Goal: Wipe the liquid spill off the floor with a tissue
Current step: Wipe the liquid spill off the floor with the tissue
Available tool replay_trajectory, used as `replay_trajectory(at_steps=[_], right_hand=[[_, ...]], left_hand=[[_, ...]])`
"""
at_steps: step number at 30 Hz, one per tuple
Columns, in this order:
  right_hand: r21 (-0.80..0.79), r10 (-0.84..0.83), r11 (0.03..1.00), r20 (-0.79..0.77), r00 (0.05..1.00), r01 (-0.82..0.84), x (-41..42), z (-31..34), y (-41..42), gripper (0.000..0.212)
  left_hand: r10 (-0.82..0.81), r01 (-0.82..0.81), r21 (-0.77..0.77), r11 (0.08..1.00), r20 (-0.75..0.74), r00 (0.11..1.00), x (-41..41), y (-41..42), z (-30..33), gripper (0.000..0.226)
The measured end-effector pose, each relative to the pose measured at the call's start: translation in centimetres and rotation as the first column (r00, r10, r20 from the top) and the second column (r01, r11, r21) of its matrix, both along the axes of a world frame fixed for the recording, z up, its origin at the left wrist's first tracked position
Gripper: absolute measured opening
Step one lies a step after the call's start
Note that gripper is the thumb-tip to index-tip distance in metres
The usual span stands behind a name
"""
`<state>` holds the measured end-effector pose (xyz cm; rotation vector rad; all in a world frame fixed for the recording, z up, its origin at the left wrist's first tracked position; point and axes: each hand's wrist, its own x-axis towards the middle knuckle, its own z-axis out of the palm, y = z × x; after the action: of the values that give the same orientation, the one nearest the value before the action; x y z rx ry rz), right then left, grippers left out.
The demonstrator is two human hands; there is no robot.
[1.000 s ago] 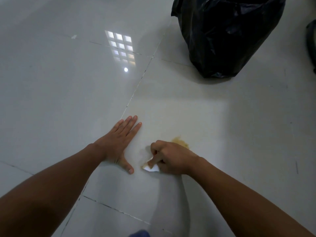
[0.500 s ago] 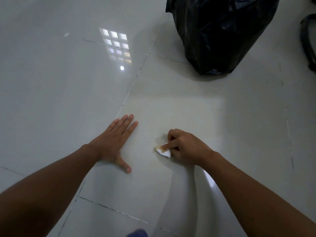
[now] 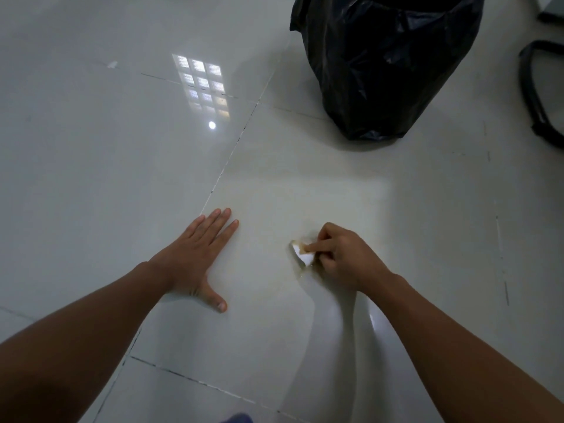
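The person leans over the glossy tiled floor [image 3: 91, 178] with both bare arms stretched forward. The left hand [image 3: 195, 257] lies flat on a tile, the fingers straight and close together, the thumb spread out to the side; it holds nothing. The right hand [image 3: 341, 254] has its fingers curled around a small crumpled tissue [image 3: 302, 253] and presses it down on the floor. The tissue is white with a brown wet stain on the part under the fingers. Just beside the tissue, on the near side of it, a thin yellowish trace of liquid [image 3: 305, 271] shines on the tile. The two hands are well apart from each other, on the same tile. Farther away, beyond the right hand, a black plastic bag [image 3: 384, 65] stands on the floor. A bright window reflection [image 3: 203, 87] shows on the tiles to the left of the bag
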<state>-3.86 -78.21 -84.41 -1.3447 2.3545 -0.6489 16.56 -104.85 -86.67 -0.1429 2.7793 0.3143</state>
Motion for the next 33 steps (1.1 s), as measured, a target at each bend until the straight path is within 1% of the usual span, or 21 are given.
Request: replay_trajectory(at_steps=[1,2,4,5,7,9,12,15,17,19,21,23,26,29,31,33], right_hand=[[-0.027,-0.049,0.998,-0.014,0.999,0.049,-0.3,0.0,0.2,0.039],[-0.058,-0.133,0.990,-0.027,0.991,0.131,-0.6,-0.1,0.5,0.037],[-0.083,-0.313,0.948,-0.053,0.948,0.309,-1.0,-0.1,0.9,0.034],[-0.077,-0.369,0.928,-0.064,0.927,0.364,-0.8,-0.2,1.0,0.033],[-0.049,-0.401,0.916,-0.070,0.914,0.398,0.2,-0.4,1.0,0.032],[-0.027,-0.381,0.925,-0.038,0.924,0.380,1.7,-0.3,0.9,0.035],[0.038,-0.324,0.946,0.051,0.945,0.322,3.2,0.0,0.4,0.043],[0.130,-0.223,0.970,0.139,0.965,0.205,2.6,0.8,0.4,0.041],[0.230,-0.156,0.967,0.200,0.967,0.108,1.4,1.5,0.4,0.039],[0.331,-0.068,0.943,0.148,0.987,0.016,0.8,1.8,0.1,0.036],[0.353,-0.044,0.935,0.056,0.997,0.022,1.0,1.9,-0.4,0.024],[0.317,-0.063,0.947,0.005,0.998,0.058,1.9,1.6,-0.8,0.021],[0.222,-0.144,0.966,0.037,0.989,0.132,3.7,1.0,-1.4,0.021],[0.109,-0.175,0.980,0.041,0.984,0.170,5.2,0.7,-2.5,0.017],[0.024,-0.255,0.967,0.032,0.966,0.254,4.6,1.1,-2.7,0.014],[-0.077,-0.366,0.928,0.007,0.931,0.365,2.5,1.6,-2.1,0.014]], left_hand=[[0.002,-0.002,-0.001,1.000,0.001,1.000,0.0,0.0,0.0,0.161],[0.002,-0.002,-0.002,1.000,0.002,1.000,0.0,0.0,0.0,0.161],[-0.002,0.002,-0.010,1.000,0.003,1.000,0.0,0.0,0.0,0.161],[-0.003,0.003,-0.012,1.000,0.004,1.000,0.0,0.0,0.0,0.161],[-0.003,0.003,-0.011,1.000,0.003,1.000,0.0,0.0,0.0,0.161],[-0.002,0.002,-0.009,1.000,-0.001,1.000,0.0,0.0,-0.1,0.162],[-0.008,0.008,-0.019,1.000,0.009,1.000,0.0,0.1,0.1,0.162],[-0.011,0.011,-0.028,1.000,0.017,1.000,0.0,0.2,0.2,0.162],[-0.012,0.013,-0.044,0.999,0.020,1.000,0.0,0.2,0.3,0.162],[-0.015,0.017,-0.059,0.998,0.032,0.999,0.0,0.4,0.4,0.162],[-0.013,0.016,-0.067,0.998,0.035,0.999,0.0,0.5,0.4,0.163],[-0.013,0.015,-0.063,0.998,0.030,0.999,0.0,0.5,0.4,0.163],[-0.012,0.014,-0.055,0.998,0.028,1.000,-0.1,0.5,0.4,0.163],[-0.012,0.013,-0.065,0.998,0.023,1.000,0.0,0.5,0.3,0.162],[-0.010,0.012,-0.062,0.998,0.034,0.999,0.0,0.4,0.3,0.162],[-0.007,0.010,-0.065,0.998,0.039,0.999,0.0,0.4,0.3,0.162]])
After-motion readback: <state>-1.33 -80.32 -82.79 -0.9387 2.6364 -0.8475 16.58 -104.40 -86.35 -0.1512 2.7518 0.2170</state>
